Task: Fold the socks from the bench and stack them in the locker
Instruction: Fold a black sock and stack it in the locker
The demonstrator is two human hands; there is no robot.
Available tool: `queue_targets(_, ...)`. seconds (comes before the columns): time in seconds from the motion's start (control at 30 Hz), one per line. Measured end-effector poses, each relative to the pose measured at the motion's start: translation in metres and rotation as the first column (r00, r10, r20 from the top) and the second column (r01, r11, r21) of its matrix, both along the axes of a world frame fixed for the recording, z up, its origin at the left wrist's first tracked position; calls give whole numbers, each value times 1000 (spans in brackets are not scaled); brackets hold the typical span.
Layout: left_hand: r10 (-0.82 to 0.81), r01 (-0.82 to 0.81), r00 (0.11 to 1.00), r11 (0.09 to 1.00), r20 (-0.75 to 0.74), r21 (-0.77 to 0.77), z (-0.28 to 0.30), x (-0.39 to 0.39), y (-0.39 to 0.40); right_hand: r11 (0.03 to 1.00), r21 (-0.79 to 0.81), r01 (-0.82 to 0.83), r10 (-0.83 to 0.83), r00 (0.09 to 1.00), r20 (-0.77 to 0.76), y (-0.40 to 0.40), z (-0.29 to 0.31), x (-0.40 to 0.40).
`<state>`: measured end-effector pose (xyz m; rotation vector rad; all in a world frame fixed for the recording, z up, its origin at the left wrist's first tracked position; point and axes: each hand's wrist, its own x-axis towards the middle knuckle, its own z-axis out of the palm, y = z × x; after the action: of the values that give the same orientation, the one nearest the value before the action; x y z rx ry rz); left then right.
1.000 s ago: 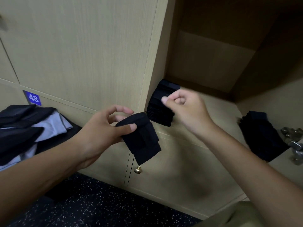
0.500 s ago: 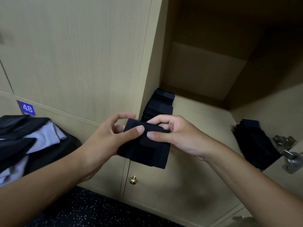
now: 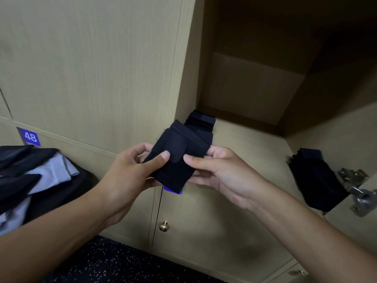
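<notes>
Well — midway through, by the look of it. Held a folded dark sock up in front of the locker opening, pinched between both hands: left hand with thumb pressed on top and fingers curled beneath, right hand with thumb clamped on the sock's right edge, fingers under it. Looked folded down to a compact bundle, though not yet set down. Already stacked in the locker — one dark pile against the left wall just behind the held sock, a second dark pile at the right by the door hinge. Still waiting at far left: a heap of dark and grey fabric, presumably on the bench, though could not tell how many socks remained in it. Judged the next job as placing this bundle onto a pile, then back for more.
</notes>
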<state>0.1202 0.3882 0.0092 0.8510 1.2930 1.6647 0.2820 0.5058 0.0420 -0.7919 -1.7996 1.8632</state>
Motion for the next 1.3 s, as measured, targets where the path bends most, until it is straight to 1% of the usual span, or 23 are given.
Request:
queue_targets(0.13, -15, 15, 1000, 999, 10, -28, 0, 5, 4, 980, 117, 162, -159, 987, -36, 6, 1, 1)
queue_targets(0.23, -3, 2, 999, 999, -34, -48, 1, 10, 6, 946, 101, 308, -295, 947, -128, 20, 8, 1)
queue_targets(0.33, -19, 14, 995, 998, -100, -54, 2, 12, 7, 903, 13, 429, -416, 881, -225, 40, 16, 2)
queue_targets(0.4, -17, 5, 983, 998, -183, -69, 0, 11, 8, 881, -83, 465, -470, 845, -256, 55, 22, 1)
queue_targets(0.53, -26, -6, 949, 995, -313, -100, -8, 10, 11, 816, -327, 477, -557, 800, -223, 88, 29, -8)
queue_targets(0.63, -63, 14, 932, 991, -358, -136, -13, 7, 12, 782, -392, 485, -587, 785, -198, 111, 28, -22)
queue_targets(0.77, -87, 24, 917, 986, -390, -163, -17, -2, 13, 771, -356, 527, -615, 761, -207, 142, 26, -41)
queue_targets(0.83, -100, 29, 904, 984, -417, -174, -20, -7, 14, 754, -372, 541, -637, 741, -214, 150, 26, -49)
queue_targets(1.1, -131, 15, 870, 970, -474, -241, -28, -21, 11, 763, -383, 521, -629, 736, -252, 165, 12, -69)
queue_targets(1.23, -134, 6, 864, 967, -486, -255, -31, -25, 8, 769, -335, 545, -630, 736, -248, 170, 14, -77)
queue_targets(1.3, -133, 5, 865, 967, -484, -256, -32, -27, 8, 771, -261, 581, -633, 744, -215, 171, 14, -77)
